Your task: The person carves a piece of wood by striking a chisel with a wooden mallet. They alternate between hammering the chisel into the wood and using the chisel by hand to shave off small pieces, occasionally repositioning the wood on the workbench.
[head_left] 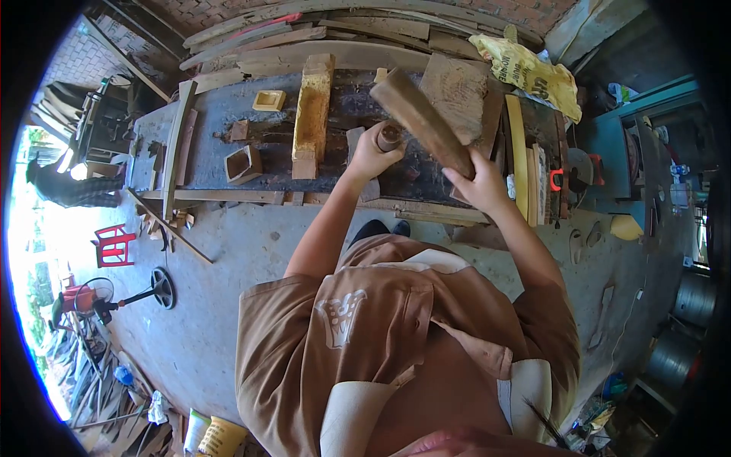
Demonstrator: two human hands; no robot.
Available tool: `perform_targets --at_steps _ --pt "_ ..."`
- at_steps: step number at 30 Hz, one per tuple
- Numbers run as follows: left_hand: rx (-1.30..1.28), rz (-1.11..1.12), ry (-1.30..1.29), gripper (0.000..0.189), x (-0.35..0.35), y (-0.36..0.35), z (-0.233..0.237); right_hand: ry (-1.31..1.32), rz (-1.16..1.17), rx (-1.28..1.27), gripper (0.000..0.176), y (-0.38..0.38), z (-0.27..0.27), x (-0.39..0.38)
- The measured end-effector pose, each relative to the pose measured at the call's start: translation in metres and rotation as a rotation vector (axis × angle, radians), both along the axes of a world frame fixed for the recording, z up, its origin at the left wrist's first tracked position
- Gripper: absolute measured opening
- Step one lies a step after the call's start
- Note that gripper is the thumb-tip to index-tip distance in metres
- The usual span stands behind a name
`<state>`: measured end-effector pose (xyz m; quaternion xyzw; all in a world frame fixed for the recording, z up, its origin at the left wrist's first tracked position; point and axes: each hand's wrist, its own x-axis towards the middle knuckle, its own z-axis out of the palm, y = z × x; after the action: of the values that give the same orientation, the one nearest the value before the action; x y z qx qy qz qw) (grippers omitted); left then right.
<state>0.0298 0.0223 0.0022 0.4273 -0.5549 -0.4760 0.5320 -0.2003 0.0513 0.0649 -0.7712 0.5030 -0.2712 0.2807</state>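
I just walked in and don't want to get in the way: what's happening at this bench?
A person stands at a cluttered workbench. Their left hand grips a short round handle, held upright over the bench; whatever lies below it is hidden. Their right hand holds a wooden club, tilted with its thick end just above the handle. A yellowish wood block and a small square box lie untouched to the left.

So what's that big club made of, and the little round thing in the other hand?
The club in the right hand looks like plain wood: brown, dull, streaked with grain, unpainted. The round handle in the left hand seems wood too, darker brown and smooth-rimmed, but it's mostly covered.
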Motion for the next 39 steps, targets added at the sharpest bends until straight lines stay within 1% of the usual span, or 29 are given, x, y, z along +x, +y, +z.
perform_targets --at_steps 1,2,4,5,6,8,9,10,12,13,14,16,17,19,20,22,23,25,27,28,30,31,32,34,35,36,38,39 --pt "0.018 -0.007 -0.088 0.021 0.001 0.001 0.001 -0.064 -0.014 -0.037 0.046 0.000 0.003 -0.002" --pt "0.033 -0.014 -0.176 0.029 0.001 0.001 0.003 -0.063 -0.017 -0.035 0.046 0.001 0.006 -0.002" --pt "0.046 -0.020 -0.172 0.029 -0.001 0.001 0.006 -0.313 -0.078 -0.103 0.045 0.002 0.013 0.001" --pt "0.034 -0.015 -0.210 0.029 -0.001 0.000 0.005 -0.378 -0.087 -0.028 0.046 0.005 0.011 0.000" --pt "0.022 -0.012 -0.249 0.029 -0.002 0.000 0.002 -0.378 -0.088 -0.029 0.046 0.006 0.007 0.000" --pt "0.009 -0.023 -0.215 0.029 -0.003 -0.003 -0.007 -0.224 0.013 -0.086 0.048 0.007 -0.006 -0.002" --pt "-0.005 -0.030 -0.180 0.029 -0.004 -0.004 -0.006 -0.074 0.006 0.002 0.048 0.007 -0.010 -0.001" --pt "-0.008 -0.033 -0.182 0.029 -0.006 -0.004 -0.006 -0.076 0.003 -0.002 0.048 0.008 -0.010 -0.003" --pt "-0.027 -0.045 -0.052 0.030 -0.006 -0.001 -0.004 -0.036 -0.017 0.100 0.046 0.008 -0.007 -0.004" --pt "-0.021 -0.047 -0.160 0.030 -0.003 -0.002 -0.005 -0.146 -0.048 0.080 0.044 0.008 -0.004 -0.004" --pt "-0.017 -0.050 -0.162 0.030 -0.002 -0.001 -0.006 -0.133 -0.072 -0.026 0.045 0.007 -0.003 -0.006" --pt "0.048 -0.046 -0.152 0.031 -0.005 0.000 0.002 -0.289 -0.115 -0.158 0.045 0.006 0.003 -0.005" --pt "0.048 -0.046 -0.149 0.031 -0.006 -0.001 0.002 -0.286 -0.115 -0.158 0.045 0.005 0.002 -0.005" --pt "0.025 -0.046 -0.209 0.030 -0.005 -0.001 0.000 -0.434 -0.122 -0.159 0.045 0.006 -0.006 -0.005" --pt "0.026 -0.046 -0.209 0.030 -0.006 -0.001 -0.002 -0.435 -0.122 -0.158 0.045 0.007 -0.008 -0.005" --pt "0.026 -0.032 -0.170 0.029 -0.007 -0.003 -0.006 -0.178 0.034 -0.073 0.044 0.006 -0.013 -0.006" --pt "0.024 -0.029 -0.171 0.029 -0.007 -0.003 -0.009 0.122 0.099 -0.045 0.045 0.003 -0.016 -0.009" --pt "-0.043 0.008 -0.118 0.028 -0.006 -0.002 -0.010 0.090 0.075 -0.015 0.046 0.005 -0.004 -0.011" --pt "-0.018 -0.012 -0.138 0.028 -0.004 -0.002 -0.009 -0.011 0.018 0.017 0.045 0.005 0.011 -0.010" --pt "0.009 -0.031 -0.155 0.028 -0.004 -0.002 -0.008 -0.010 0.018 0.017 0.045 0.005 0.012 -0.009" --pt "0.025 -0.034 -0.137 0.028 -0.004 -0.003 -0.012 -0.301 -0.108 -0.144 0.045 0.003 0.013 -0.004" --pt "0.042 -0.041 -0.120 0.028 -0.005 -0.003 -0.013 -0.359 -0.102 -0.060 0.046 0.003 0.016 -0.004" --pt "0.043 -0.040 -0.118 0.028 -0.005 -0.004 -0.015 -0.358 -0.101 -0.060 0.046 0.002 0.016 -0.003" --pt "0.028 -0.037 -0.132 0.028 -0.006 -0.004 -0.013 -0.194 0.003 -0.269 0.046 0.000 0.009 0.000" --pt "0.024 -0.035 -0.133 0.028 -0.006 -0.005 -0.013 -0.131 0.037 0.014 0.045 0.001 -0.002 -0.004" --pt "-0.016 -0.026 -0.131 0.028 -0.006 -0.004 -0.014 -0.133 0.041 0.011 0.045 0.001 0.003 -0.004" --pt "-0.053 -0.021 -0.131 0.028 -0.004 -0.002 -0.017 0.155 0.068 0.110 0.045 0.002 0.016 -0.008" --pt "-0.034 -0.016 -0.151 0.028 -0.002 -0.003 -0.014 0.175 0.021 0.146 0.045 0.001 0.025 -0.009"
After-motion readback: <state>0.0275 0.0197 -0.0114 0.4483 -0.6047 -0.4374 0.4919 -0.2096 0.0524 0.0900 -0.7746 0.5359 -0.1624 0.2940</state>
